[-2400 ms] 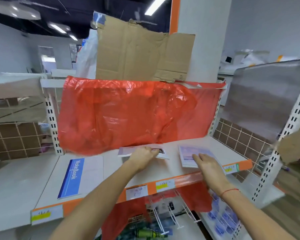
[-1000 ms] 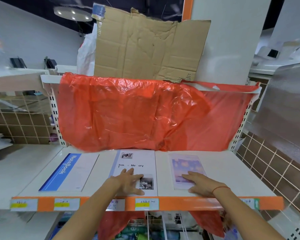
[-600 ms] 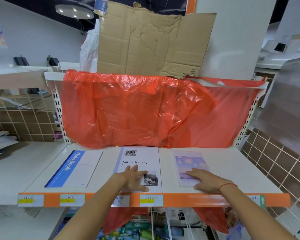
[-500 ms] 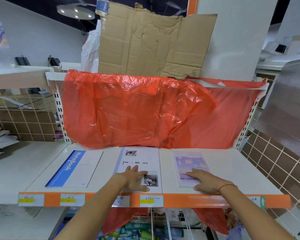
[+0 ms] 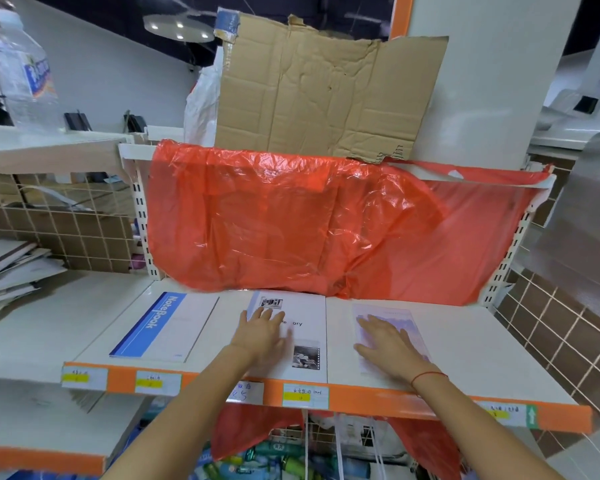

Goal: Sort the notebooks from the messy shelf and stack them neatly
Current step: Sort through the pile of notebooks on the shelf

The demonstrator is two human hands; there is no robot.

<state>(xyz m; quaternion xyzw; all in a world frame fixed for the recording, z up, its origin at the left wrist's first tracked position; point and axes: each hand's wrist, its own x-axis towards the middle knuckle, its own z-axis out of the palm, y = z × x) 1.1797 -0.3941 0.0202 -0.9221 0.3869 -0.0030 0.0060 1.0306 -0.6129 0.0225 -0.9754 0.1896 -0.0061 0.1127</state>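
The left hand point(image 5: 262, 336) lay flat, fingers straight and slightly spread, palm down on the white notebook point(image 5: 303, 336) at the middle of the shelf point(image 5: 465, 348). It gripped nothing. The right hand point(image 5: 387, 342) lay likewise flat, fingers extended toward twelve o'clock, pressing the pastel notebook point(image 5: 411, 323) just to the three o'clock side of the white one. A thin red string point(image 5: 428, 375) circled the right wrist.

The white notebook carried black lettering partly covered by the left hand, one small photo at its far edge and another near its front right corner. The two notebooks lay side by side, close but apart. At nine o'clock from the left hand, well apart from it, a blue-striped notebook point(image 5: 163, 327) marked "NoteBook" lay flat and untouched.

The shelf's front edge bore an orange strip with price labels point(image 5: 305, 396). At twelve o'clock, red plastic sheeting point(image 5: 291, 230) hung from the tier above down to the back of the shelf. A flattened cardboard sheet point(image 5: 319, 88) stood upright above it. At ten o'clock, a clear water bottle point(image 5: 23, 74) stood on a neighbouring unit, with loose stacked paper items point(image 5: 11, 271) at nine o'clock on the adjoining shelf.
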